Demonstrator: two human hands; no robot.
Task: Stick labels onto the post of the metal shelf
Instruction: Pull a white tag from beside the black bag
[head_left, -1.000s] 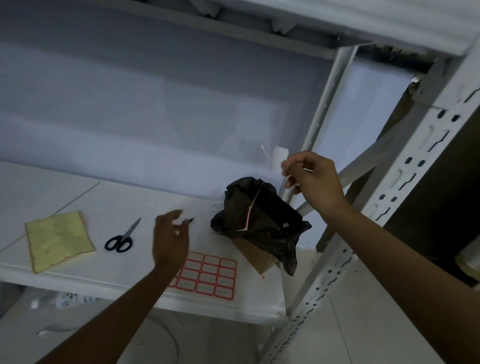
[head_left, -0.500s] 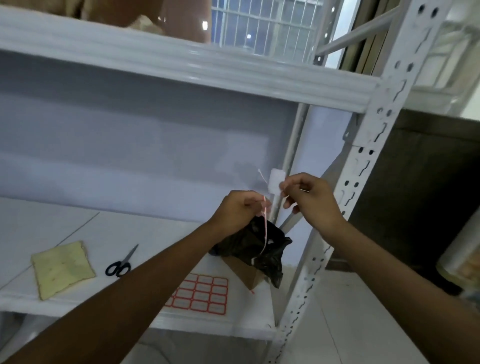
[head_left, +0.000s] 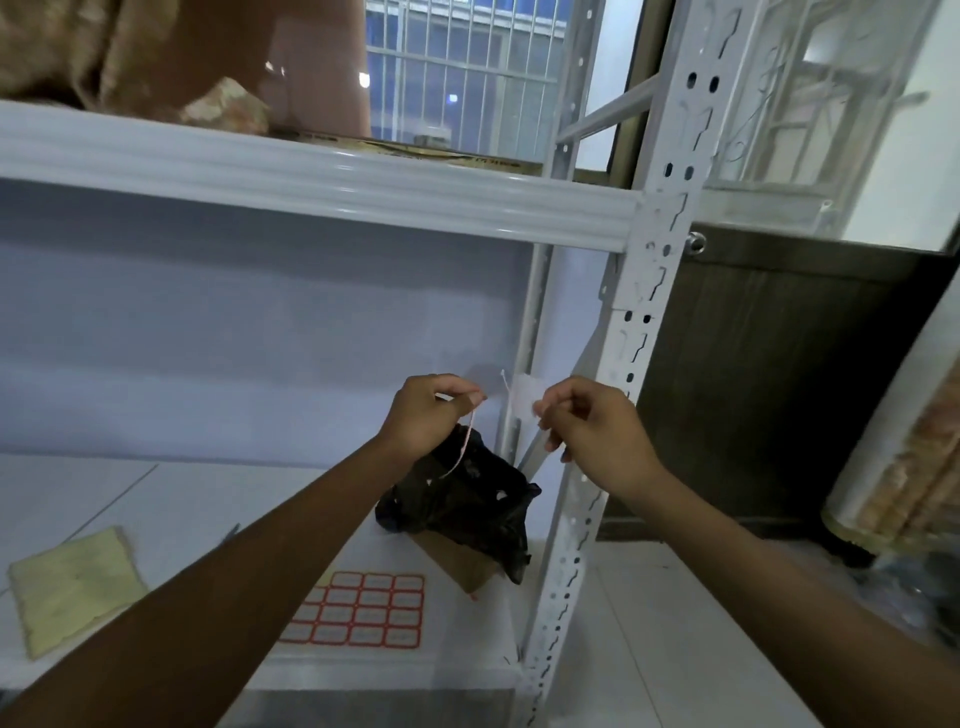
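Small white label (head_left: 525, 394), blank and slightly see-through, pinched in curled fingers of right hand (head_left: 589, 423) near frame centre, just at 9 o'clock of perforated white post (head_left: 649, 291), apart from it. Thin pink strip (head_left: 464, 451) pinched by left hand (head_left: 426, 415), dangling toward 6 o'clock over black bag (head_left: 462, 501). Red-bordered label sheet (head_left: 363, 608) flat on shelf at 7 o'clock of the hands. Bare post face running toward 12 o'clock up to shelf beam (head_left: 311, 182).
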